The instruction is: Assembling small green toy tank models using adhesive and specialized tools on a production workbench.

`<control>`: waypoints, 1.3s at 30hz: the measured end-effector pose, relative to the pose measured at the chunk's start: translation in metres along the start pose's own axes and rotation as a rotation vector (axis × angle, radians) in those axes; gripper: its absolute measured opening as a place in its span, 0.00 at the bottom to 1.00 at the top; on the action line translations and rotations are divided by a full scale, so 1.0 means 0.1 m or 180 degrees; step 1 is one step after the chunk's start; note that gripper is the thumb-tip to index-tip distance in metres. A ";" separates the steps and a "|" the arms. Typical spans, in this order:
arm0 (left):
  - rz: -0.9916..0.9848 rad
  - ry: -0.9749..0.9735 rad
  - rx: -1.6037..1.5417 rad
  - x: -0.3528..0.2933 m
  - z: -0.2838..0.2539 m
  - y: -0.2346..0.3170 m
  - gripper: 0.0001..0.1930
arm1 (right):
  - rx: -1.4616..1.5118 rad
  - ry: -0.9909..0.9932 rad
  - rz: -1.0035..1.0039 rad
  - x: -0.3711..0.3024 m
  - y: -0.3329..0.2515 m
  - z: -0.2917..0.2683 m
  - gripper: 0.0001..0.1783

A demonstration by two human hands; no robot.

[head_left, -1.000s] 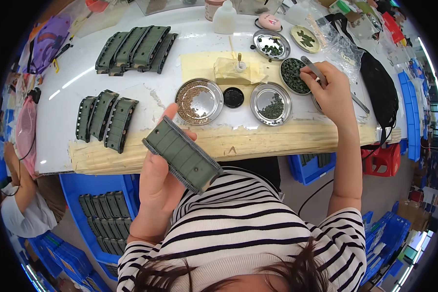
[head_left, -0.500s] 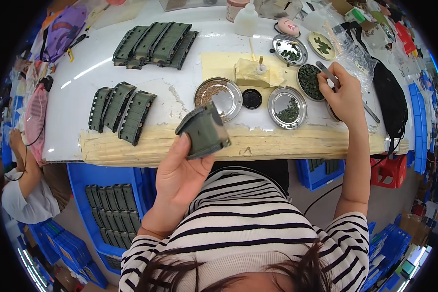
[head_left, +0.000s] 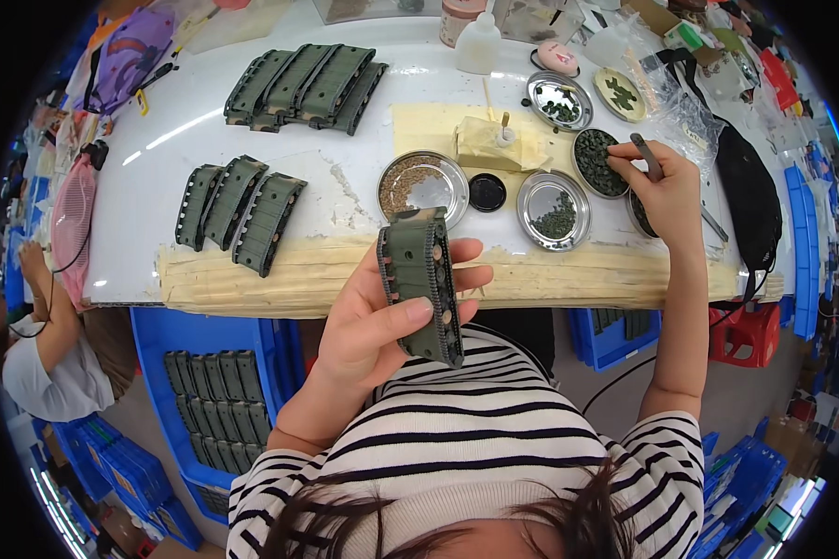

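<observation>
— Workbench (head_left: 252, 200), white top, tape-wrapped front edge; blue crates (head_left: 216, 401) of green parts stand on the floor below it. Largest lots first?

— Item one: four green track pieces (head_left: 306, 86), laid side by side at the far left of the top. Item two: three more track pieces (head_left: 240, 211), nearer the front edge, also side by side and touching.

— And the piece in hand?

— Item three: one green track section (head_left: 421, 282), long and slotted, with a row of small studs along its right edge. Left hand (head_left: 382, 321) wraps it firmly, thumb across the face, fingers behind, holding it upright in the air just in front of the bench edge, above the striped shirt.

— Dishes?

— Item four: round metal dish (head_left: 423, 186) with brownish small parts, just behind the held section. Item five: second metal dish (head_left: 554, 197) with dark green bits, to its right. Between them, a small black cap (head_left: 487, 192). Item six: dark bowl (head_left: 598, 162) full of green pieces, beside the right hand.

— Right hand?

— Right hand (head_left: 667, 191) is closed in a narrow pinch on a slim grey tool (head_left: 648, 156), at the rim of that dark bowl.

— Anything else?

— Person in a white top (head_left: 51, 373) sits at the far left.
</observation>
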State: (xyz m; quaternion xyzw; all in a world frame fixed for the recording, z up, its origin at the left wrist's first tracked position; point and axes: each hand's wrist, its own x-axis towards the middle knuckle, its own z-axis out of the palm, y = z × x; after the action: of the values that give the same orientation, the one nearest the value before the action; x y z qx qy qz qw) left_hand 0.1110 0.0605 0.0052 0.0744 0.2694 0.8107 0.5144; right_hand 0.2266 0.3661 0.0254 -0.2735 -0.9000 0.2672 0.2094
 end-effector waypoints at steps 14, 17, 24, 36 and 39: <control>0.0358 -0.0150 0.1679 0.07 0.09 -0.02 0.28 | 0.0777 0.0121 0.0029 -0.15 -0.16 -0.02 0.07; 0.0498 -0.0230 0.1855 0.07 0.10 -0.06 0.28 | 0.1315 -0.0017 -0.0282 -0.38 -0.68 0.14 0.07; 0.0549 -0.0294 0.1792 0.07 0.12 -0.09 0.28 | 0.1221 0.0009 -0.1454 -0.46 -1.03 0.41 0.11; 0.0684 -0.0396 0.2096 0.05 0.07 -0.11 0.28 | 0.0903 0.0318 -0.2010 -0.51 -1.05 0.58 0.20; 0.0673 -0.0387 0.2062 0.04 0.08 -0.11 0.28 | 0.0969 0.0338 -0.1984 -0.53 -1.04 0.61 0.20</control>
State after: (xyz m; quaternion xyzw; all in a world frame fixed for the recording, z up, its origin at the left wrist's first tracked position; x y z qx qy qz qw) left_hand 0.1208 0.0708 0.0054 0.3094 0.4724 0.7261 0.3923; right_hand 0.1955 0.2382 0.0288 0.0353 -0.8779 0.3069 0.3658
